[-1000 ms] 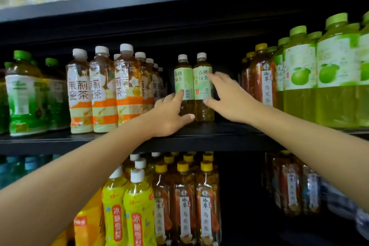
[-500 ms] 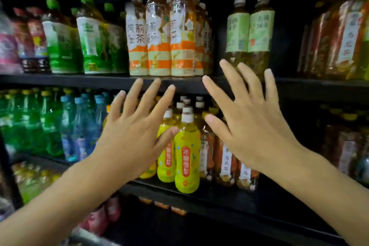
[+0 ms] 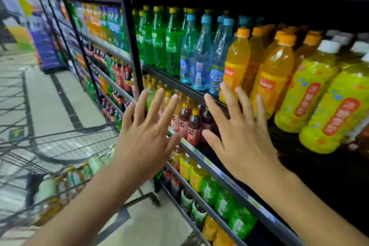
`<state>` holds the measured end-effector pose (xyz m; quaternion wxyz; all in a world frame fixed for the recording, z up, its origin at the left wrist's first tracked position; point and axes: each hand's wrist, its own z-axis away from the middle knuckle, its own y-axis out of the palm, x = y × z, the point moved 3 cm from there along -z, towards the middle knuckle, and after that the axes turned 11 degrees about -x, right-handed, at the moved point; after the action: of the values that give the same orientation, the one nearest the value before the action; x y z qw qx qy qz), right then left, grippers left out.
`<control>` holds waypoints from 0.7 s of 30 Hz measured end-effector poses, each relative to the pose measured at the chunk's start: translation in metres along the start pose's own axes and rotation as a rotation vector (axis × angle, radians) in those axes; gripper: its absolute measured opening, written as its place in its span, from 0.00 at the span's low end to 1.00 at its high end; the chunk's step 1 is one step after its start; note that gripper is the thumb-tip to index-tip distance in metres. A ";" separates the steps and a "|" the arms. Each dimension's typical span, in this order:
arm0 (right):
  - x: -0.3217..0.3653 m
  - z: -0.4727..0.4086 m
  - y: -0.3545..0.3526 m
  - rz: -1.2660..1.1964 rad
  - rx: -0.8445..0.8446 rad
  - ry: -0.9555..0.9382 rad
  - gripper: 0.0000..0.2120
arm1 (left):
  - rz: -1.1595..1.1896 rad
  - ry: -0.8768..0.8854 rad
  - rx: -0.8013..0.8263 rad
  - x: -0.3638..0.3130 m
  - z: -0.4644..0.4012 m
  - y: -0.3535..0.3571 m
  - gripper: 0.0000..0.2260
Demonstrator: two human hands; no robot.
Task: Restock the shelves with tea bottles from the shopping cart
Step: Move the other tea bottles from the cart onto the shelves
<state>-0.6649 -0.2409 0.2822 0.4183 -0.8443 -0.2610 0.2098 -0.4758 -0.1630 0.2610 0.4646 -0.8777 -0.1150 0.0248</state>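
Observation:
Both my hands hover in mid-air in front of the black shelves (image 3: 229,183), fingers spread and holding nothing. My left hand (image 3: 145,136) is level with the shelf's upright post, my right hand (image 3: 237,138) just right of it. At the lower left stands the wire shopping cart (image 3: 60,142). Several tea bottles (image 3: 65,181) with pale green labels and amber liquid lie inside it, blurred. The shelves at right carry yellow-green iced tea bottles (image 3: 311,94) with white caps and orange drink bottles (image 3: 273,74).
Green and clear blue soda bottles (image 3: 187,48) fill the shelf's left part. Dark red and green bottles (image 3: 191,124) stand on the lower tiers. A tiled aisle floor (image 3: 52,98) runs away at left, with a blue stack (image 3: 47,46) at its far end.
Both hands let go of the two green-label tea bottles on the shelf and drew back, fingers spread. My view swung down and left, bringing the cart and aisle into sight.

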 end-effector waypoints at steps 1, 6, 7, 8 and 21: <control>0.016 -0.003 0.011 -0.036 0.023 -0.006 0.33 | -0.012 -0.045 0.031 0.017 0.012 0.006 0.33; 0.101 -0.017 0.066 -0.169 0.107 -0.051 0.34 | -0.065 -0.270 0.159 0.094 0.073 0.030 0.33; 0.119 -0.020 0.076 -0.196 0.116 -0.050 0.34 | -0.070 -0.312 0.180 0.107 0.086 0.035 0.33; 0.137 -0.022 0.086 -0.222 0.129 -0.046 0.34 | -0.076 -0.348 0.197 0.120 0.099 0.041 0.33; 0.297 -0.013 0.190 -0.381 0.404 -0.302 0.35 | -0.072 -0.772 0.419 0.223 0.213 0.102 0.33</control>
<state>-0.3767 -0.1633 0.0936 0.5660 -0.6392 -0.4268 0.2981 -0.2730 0.0037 0.0706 0.5559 -0.6864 -0.3031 0.3576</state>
